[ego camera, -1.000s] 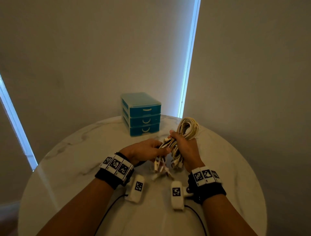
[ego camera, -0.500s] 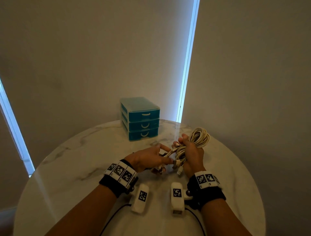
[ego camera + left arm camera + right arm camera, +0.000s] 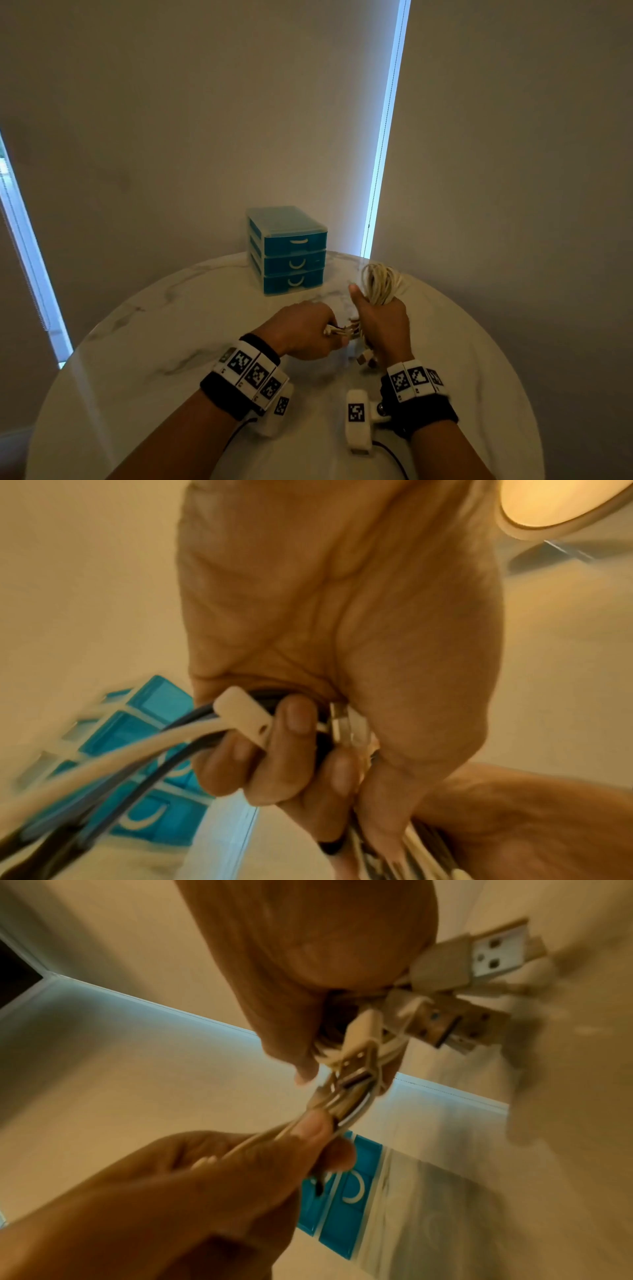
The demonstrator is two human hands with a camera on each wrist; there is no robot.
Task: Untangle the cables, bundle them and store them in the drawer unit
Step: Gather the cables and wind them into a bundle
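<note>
My right hand (image 3: 380,325) grips a coiled bundle of cream cables (image 3: 382,282), the loops sticking up above the fist. Several USB plugs (image 3: 479,958) hang below that fist. My left hand (image 3: 301,329) holds the loose cable ends (image 3: 337,331) just left of the right hand; its fingers (image 3: 294,721) curl round a white plug (image 3: 245,712) and dark and white cords. The teal three-drawer unit (image 3: 291,250) stands at the table's far side with its drawers closed.
The round white marble table (image 3: 154,342) lies under both hands, with bare surface to the left and in front of the drawer unit. Pale walls and bright window strips (image 3: 383,130) stand behind. Wrist cameras (image 3: 358,421) hang under the forearms.
The right hand turned the bundle upright with its loops pointing up. The left hand closed round the loose ends, which hung below the hands before. Both hands have shifted slightly.
</note>
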